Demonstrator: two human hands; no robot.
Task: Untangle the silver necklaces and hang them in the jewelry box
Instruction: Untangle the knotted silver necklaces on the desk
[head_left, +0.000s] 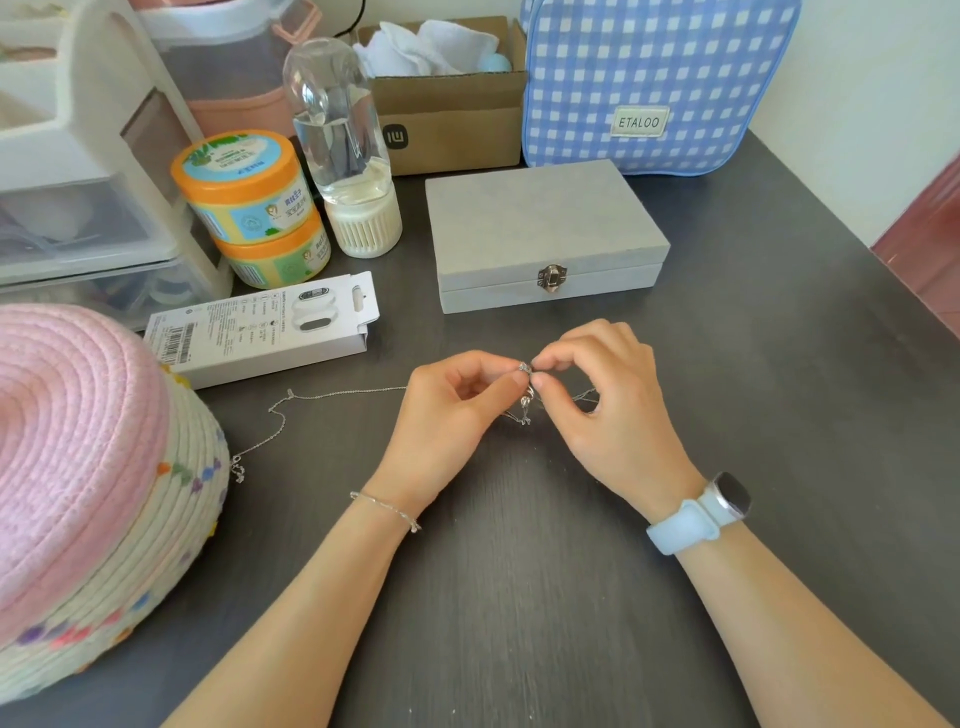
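The tangled silver necklaces hang between my two hands just above the dark table. My left hand pinches the knot from the left, and my right hand pinches it from the right, fingertips almost meeting. One thin chain trails left across the table and ends near the woven basket. Behind my hands sits the grey jewelry box, lid closed and metal clasp facing me.
A pink-lidded woven basket fills the left front. A white product box, two stacked orange-lidded tubs and a clear bottle stand behind it. A cardboard box and a blue checked bag line the back.
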